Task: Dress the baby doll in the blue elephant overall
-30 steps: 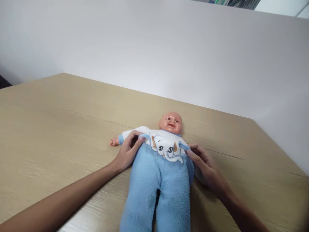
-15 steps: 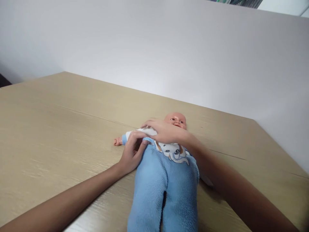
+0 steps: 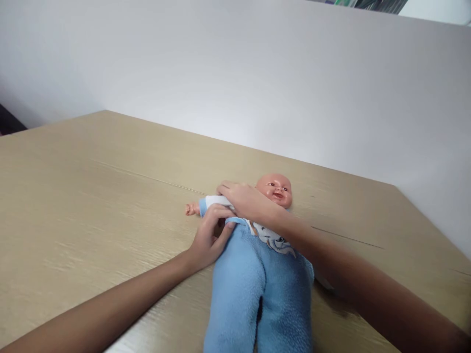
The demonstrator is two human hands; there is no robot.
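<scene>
A baby doll (image 3: 274, 188) lies on its back in the middle, head away from me, in fluffy blue overalls (image 3: 239, 279) with an elephant patch (image 3: 272, 238). My left hand (image 3: 211, 233) pinches the blue edge of the overalls at the doll's left-hand side in view. Across the doll's chest reaches my right hand (image 3: 245, 200), its fingers curled over the upper part of the white sleeve (image 3: 217, 200). Its fingertips are partly hidden. The doll's small hand (image 3: 192, 209) sticks out of a blue cuff to the left. My right forearm covers part of the patch and the doll's other side.
The doll lies on a light wooden table (image 3: 110, 206) with thin seams. A pale wall or panel (image 3: 235, 73) rises behind the table's far edge. At the top right, beyond the panel, are some blurred items (image 3: 382, 5).
The view has shifted slightly, so doll and hands sit a little further right. My right hand has drawn away from the doll's head, baring its mouth and chin; my left hand keeps its pinch.
</scene>
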